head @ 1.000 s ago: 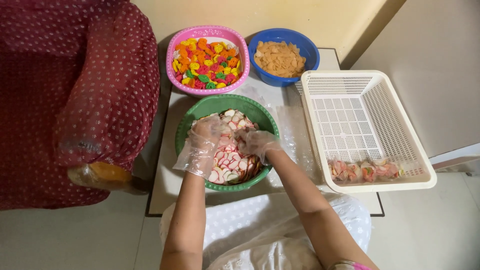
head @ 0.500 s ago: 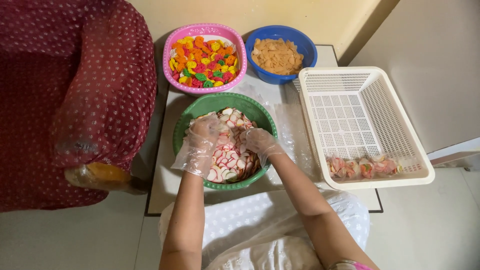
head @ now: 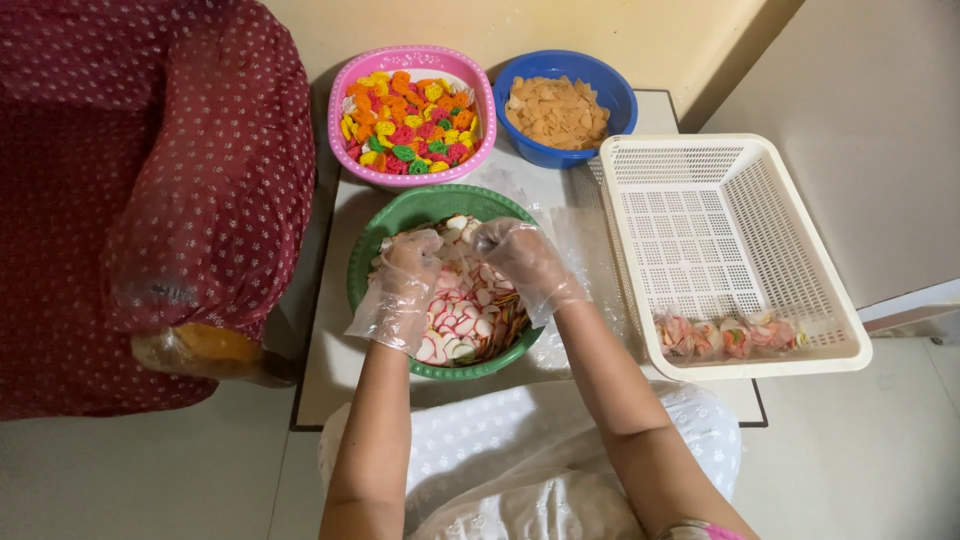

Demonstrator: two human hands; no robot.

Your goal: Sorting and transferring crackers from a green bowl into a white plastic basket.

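Note:
Both my hands wear loose clear plastic gloves and hover over a green bowl [head: 400, 215] filled with white and pink round crackers [head: 465, 325]. My left hand [head: 410, 275] rests over the left part of the pile, fingers curled. My right hand [head: 520, 258] is just beside it, fingers bunched near the top of the bowl. The two hands almost touch, and they seem to pinch something small and clear between them; what it is cannot be made out.
A pink bowl [head: 350, 160] of multicoloured crackers and a blue bowl [head: 615, 100] of pale orange chips stand behind. A white mesh basket [head: 730, 230] at right holds several small packed bags [head: 725, 335]. A maroon dotted armchair [head: 150, 180] stands at left.
My hands have lifted slightly and drawn together over the far side of the green bowl. The view has shifted a little.

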